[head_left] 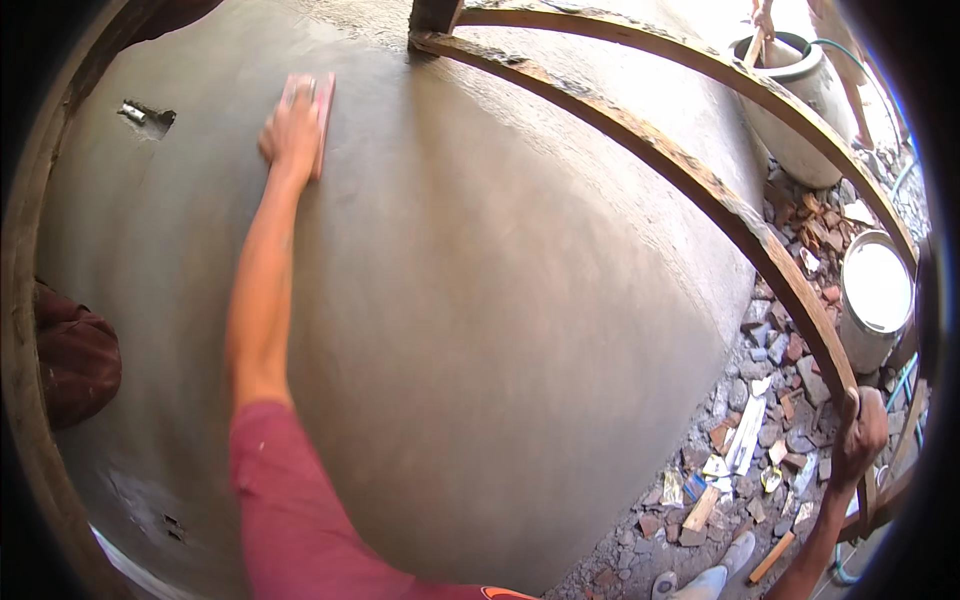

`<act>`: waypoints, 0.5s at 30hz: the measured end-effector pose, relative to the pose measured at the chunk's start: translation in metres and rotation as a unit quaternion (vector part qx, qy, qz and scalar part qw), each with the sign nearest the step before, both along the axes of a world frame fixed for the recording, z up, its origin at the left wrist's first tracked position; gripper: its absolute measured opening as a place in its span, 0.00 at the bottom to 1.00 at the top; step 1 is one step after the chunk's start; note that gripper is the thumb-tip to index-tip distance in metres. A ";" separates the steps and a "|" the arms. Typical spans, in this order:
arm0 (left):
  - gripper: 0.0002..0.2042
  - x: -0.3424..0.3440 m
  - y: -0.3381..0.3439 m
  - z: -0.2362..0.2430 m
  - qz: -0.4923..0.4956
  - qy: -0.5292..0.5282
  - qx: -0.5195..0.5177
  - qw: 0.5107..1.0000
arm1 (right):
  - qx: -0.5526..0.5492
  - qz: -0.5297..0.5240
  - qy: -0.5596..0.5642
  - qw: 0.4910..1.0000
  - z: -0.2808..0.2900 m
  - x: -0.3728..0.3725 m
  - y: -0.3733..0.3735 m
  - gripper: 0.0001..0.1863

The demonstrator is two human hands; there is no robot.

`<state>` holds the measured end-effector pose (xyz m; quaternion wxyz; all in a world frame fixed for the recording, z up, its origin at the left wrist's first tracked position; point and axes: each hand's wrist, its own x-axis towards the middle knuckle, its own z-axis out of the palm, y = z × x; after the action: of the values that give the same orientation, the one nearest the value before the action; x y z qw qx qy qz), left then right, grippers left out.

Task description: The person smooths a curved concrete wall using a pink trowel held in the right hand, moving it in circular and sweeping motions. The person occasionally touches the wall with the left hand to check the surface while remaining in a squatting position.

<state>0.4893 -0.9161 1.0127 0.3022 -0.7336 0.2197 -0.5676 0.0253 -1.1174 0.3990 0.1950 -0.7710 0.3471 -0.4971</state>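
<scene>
My left hand point(291, 135) is wrapped round a reddish plastering float point(325, 120), held flat against a grey plastered wall point(480, 330). The hand is slightly smeared by motion. My left arm stretches up across the plaster, in a maroon sleeve. Low on the right, my right hand point(862, 432) grips a wooden beam point(700, 185) with its fingers closed round it. This beam bends across the view in the fisheye picture. Left of the float, a small recess point(148, 118) with a pipe-like piece breaks the plaster.
A second wooden beam point(640, 38) runs beside the first. Broken bricks and rubble point(790, 400) cover the ground at right, around a white bucket point(878, 285). Another person's hand point(763, 18) is near a large grey barrel point(800, 110). Dark red cloth point(78, 355) shows at left.
</scene>
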 end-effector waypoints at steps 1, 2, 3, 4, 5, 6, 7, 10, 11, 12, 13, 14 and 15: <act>0.18 0.008 -0.026 0.019 -0.004 0.007 -0.034 0.999 | 0.020 0.006 -0.004 1.000 -0.009 -0.002 0.001 0.19; 0.17 0.021 -0.049 0.037 -0.002 -0.019 -0.037 0.999 | 0.037 0.014 -0.014 0.999 -0.015 0.003 -0.003 0.19; 0.17 0.033 -0.056 0.035 0.007 -0.038 -0.041 0.998 | 0.038 0.013 -0.019 0.999 -0.016 0.002 -0.005 0.19; 0.16 0.038 -0.058 0.013 0.020 -0.025 0.022 0.999 | 0.040 0.006 -0.018 0.999 -0.018 -0.005 -0.007 0.18; 0.15 0.036 -0.060 -0.011 0.031 -0.014 0.088 0.996 | 0.036 -0.007 -0.018 0.999 -0.022 -0.005 -0.006 0.18; 0.15 0.031 -0.051 -0.045 0.006 -0.005 0.143 0.990 | 0.033 -0.015 -0.018 0.999 -0.025 -0.002 -0.005 0.18; 0.15 0.022 -0.027 -0.084 -0.024 0.012 0.195 0.980 | 0.016 -0.028 -0.009 0.999 -0.028 -0.005 -0.006 0.17; 0.15 -0.015 0.048 -0.154 -0.069 0.093 0.231 0.966 | 0.034 -0.026 0.015 0.999 -0.011 -0.014 -0.007 0.19; 0.16 -0.016 0.060 -0.144 -0.030 0.095 0.219 0.971 | 0.042 -0.016 0.015 0.999 -0.004 -0.012 -0.006 0.19; 0.16 -0.013 0.048 -0.128 -0.020 0.035 0.190 0.981 | 0.030 -0.019 0.049 0.998 0.000 -0.009 -0.007 0.20; 0.16 -0.012 0.032 -0.109 -0.010 -0.021 0.156 0.987 | 0.021 -0.023 0.053 0.998 0.000 -0.010 -0.007 0.21; 0.16 0.004 0.019 -0.061 -0.041 -0.039 0.110 0.992 | 0.009 -0.027 0.047 0.998 0.001 -0.012 -0.008 0.22; 0.18 0.014 0.001 -0.005 -0.062 0.036 0.002 0.997 | -0.001 -0.026 0.036 0.999 -0.003 -0.010 -0.008 0.22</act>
<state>0.5030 -0.9148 1.0082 0.2598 -0.7380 0.2760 -0.5584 0.0158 -1.1256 0.3960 0.1687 -0.7794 0.3732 -0.4742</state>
